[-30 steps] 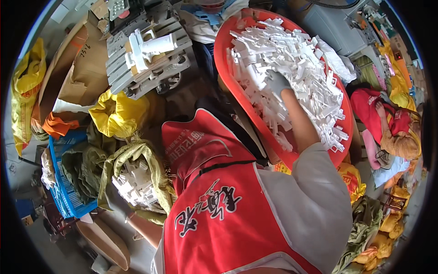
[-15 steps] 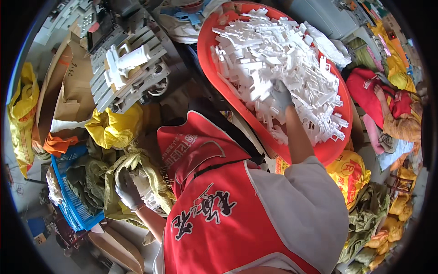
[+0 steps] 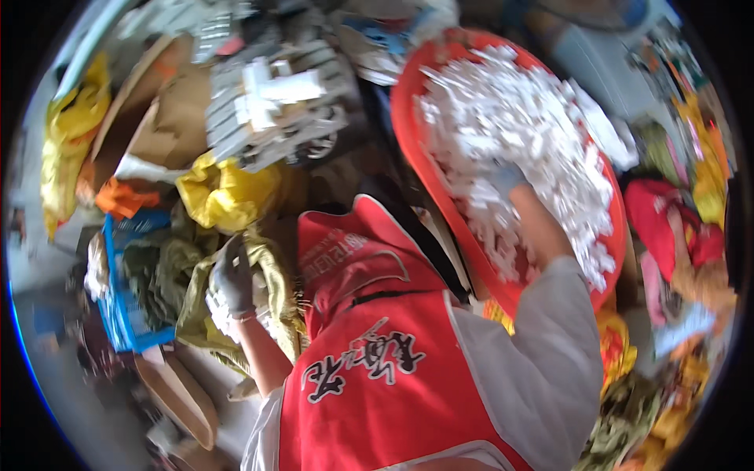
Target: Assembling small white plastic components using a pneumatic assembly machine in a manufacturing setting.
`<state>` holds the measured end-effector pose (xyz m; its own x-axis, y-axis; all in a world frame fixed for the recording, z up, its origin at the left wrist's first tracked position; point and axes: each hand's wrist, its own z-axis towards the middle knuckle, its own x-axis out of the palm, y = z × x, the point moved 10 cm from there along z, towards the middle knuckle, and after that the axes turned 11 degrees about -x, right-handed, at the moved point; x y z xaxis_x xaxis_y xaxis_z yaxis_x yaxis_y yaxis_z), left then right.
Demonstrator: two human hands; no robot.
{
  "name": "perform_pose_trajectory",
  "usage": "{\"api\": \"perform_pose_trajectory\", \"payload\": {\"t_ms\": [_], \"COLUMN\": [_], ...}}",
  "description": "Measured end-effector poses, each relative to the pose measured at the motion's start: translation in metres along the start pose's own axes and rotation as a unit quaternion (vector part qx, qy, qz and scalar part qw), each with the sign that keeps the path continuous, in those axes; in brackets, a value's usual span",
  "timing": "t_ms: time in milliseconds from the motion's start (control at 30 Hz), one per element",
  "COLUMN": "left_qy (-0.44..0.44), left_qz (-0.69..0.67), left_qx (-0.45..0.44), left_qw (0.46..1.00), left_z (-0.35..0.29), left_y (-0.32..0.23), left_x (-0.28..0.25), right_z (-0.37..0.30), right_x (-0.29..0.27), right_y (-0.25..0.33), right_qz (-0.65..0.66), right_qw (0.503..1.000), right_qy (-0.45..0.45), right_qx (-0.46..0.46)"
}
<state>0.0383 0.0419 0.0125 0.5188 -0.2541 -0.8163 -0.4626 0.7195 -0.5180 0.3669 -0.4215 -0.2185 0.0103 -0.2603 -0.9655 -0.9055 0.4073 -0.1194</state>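
Over the olive woven sack [image 3: 198, 302] at the left is my left hand [image 3: 233, 279] in a grey glove, fingers pointing away from me. White plastic pieces [image 3: 221, 312] show right beside its palm; motion blur hides whether it holds them or they lie in the sack. My right hand [image 3: 509, 179], gloved too, reaches into a heap of white plastic toy-pistol-shaped parts [image 3: 542, 129]. Its fingers are smeared and partly sunk among the parts, so their grip is hidden. A large red oval tub [image 3: 408, 145] contains the heap.
Up left, a white pistol-shaped piece [image 3: 279, 90] lies on a slatted grey bench [image 3: 228, 129]. A yellow bag [image 3: 224, 192], a blue basket [image 3: 118, 298] and a cardboard box [image 3: 177, 118] stand near the sack. At the right, another person in red [image 3: 667, 228] sits close by.
My view has swung, so the scene sits differently and is blurred. The left hand has risen slightly at the sack, uncovering white pieces by its palm. The right hand remains in the heap.
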Motion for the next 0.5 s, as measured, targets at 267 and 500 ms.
{"api": "perform_pose_trajectory", "payload": {"t_ms": [267,500], "left_qy": [-0.027,-0.083], "left_qz": [-0.08,-0.092], "left_qx": [0.011,0.112], "left_qw": [0.996,0.986], "left_z": [0.025,0.087], "left_y": [-0.03,-0.1], "left_x": [-0.03,-0.045], "right_z": [-0.054,-0.08], "right_x": [-0.009,-0.005], "right_y": [-0.008,0.036], "right_qz": [0.496,0.863], "right_qw": [0.846,0.393], "right_qy": [-0.071,-0.264], "right_qx": [0.183,0.177]}}
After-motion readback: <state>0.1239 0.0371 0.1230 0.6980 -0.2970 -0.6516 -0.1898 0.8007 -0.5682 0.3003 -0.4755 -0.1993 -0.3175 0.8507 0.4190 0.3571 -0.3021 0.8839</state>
